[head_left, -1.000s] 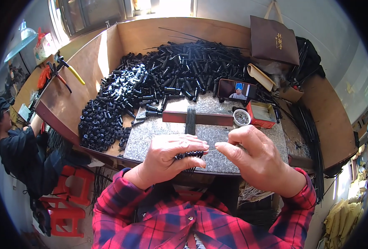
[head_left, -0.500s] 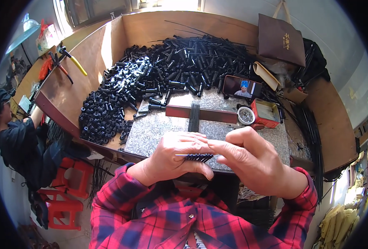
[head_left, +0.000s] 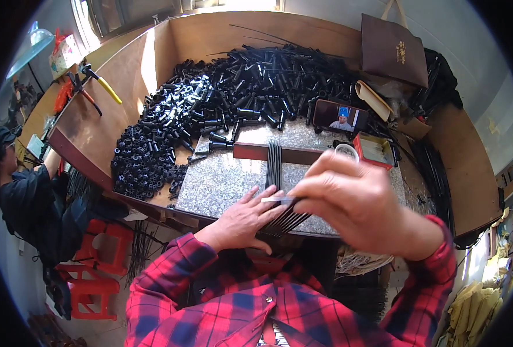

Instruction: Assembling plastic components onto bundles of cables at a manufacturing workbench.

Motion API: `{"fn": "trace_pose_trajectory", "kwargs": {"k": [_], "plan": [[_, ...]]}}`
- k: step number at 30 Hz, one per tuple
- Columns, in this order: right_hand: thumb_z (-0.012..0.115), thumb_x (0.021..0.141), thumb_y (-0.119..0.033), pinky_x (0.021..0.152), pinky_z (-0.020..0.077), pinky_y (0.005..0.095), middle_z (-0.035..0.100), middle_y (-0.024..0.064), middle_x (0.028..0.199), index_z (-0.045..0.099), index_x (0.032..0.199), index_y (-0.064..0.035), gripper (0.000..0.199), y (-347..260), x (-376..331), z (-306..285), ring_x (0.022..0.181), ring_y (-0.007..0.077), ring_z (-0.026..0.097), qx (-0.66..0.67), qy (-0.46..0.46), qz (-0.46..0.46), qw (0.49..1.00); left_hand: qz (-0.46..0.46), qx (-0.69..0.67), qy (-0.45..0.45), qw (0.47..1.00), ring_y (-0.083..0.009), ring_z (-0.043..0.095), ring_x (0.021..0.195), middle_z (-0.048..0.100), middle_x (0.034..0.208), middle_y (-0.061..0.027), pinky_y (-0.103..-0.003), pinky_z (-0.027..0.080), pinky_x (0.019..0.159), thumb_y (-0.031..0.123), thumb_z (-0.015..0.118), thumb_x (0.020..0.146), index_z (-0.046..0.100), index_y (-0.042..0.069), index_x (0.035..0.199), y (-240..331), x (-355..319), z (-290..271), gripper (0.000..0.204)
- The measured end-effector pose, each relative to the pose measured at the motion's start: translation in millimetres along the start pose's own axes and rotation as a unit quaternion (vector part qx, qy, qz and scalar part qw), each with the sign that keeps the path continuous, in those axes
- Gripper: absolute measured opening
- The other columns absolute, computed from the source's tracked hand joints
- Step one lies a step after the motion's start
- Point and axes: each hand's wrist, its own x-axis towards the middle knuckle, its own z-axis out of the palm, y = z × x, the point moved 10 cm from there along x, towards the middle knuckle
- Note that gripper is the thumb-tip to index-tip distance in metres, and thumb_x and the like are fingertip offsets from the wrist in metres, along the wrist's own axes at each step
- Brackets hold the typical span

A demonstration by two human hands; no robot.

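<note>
A bundle of thin black rods (head_left: 274, 165) lies side by side across a dark red bar (head_left: 250, 151) on a speckled stone slab (head_left: 216, 188). Their near ends fan out toward the slab's front edge. My left hand (head_left: 245, 222) rests over the rods near that edge, fingers stretched out and thumb apart. Just to its right, my right hand (head_left: 355, 199) is pinched on a thin silvery metal tool (head_left: 275, 199), held above the rods. The tool's exact kind cannot be made out, and part of it is hidden in my fingers.
Piles of black tubular parts (head_left: 256, 87) and small black rings (head_left: 140, 156) fill the tray's back and left. A phone (head_left: 340, 117), a white cup (head_left: 347, 151) and a red box (head_left: 378, 151) stand right. Pincers (head_left: 103, 84) hang at left; another person (head_left: 25, 191) sits beyond.
The rods' near ends have gone from raised and bunched in my left hand to lowered and fanned. My left hand has flattened over them; my right hand has risen slightly with the metal tool.
</note>
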Motion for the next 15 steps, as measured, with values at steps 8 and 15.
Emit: {"fn": "trace_pose_trajectory", "kwargs": {"k": [8,15], "plan": [[0.058,0.084,-0.006,0.059,0.0409,0.0236,0.062,0.0044,0.088,0.065,0.095,-0.002,0.013,-17.5,6.4,-95.9,0.072,0.0106,0.054,-0.118,0.099,0.13,0.979,0.022,-0.054,0.11,0.992,-0.0327,0.049,0.119,0.055,0.124,-0.0166,-0.042,0.038,0.1,0.04,0.072,0.074,0.054,-0.001,0.115,24.1,38.7,-93.6,0.061],[0.06,0.084,-0.008,0.067,0.0425,0.0241,0.061,0.0046,0.089,0.064,0.094,-0.002,0.013,-10.4,34.5,-85.8,0.077,0.0119,0.055,-0.217,0.154,0.067,0.961,-0.082,-0.2,0.023,0.976,-0.0253,0.058,0.068,0.062,0.077,-0.0133,-0.033,0.046,0.064,0.026,0.07,0.082,0.063,0.001,0.092,17.5,39.7,-115.4,0.029]]}}
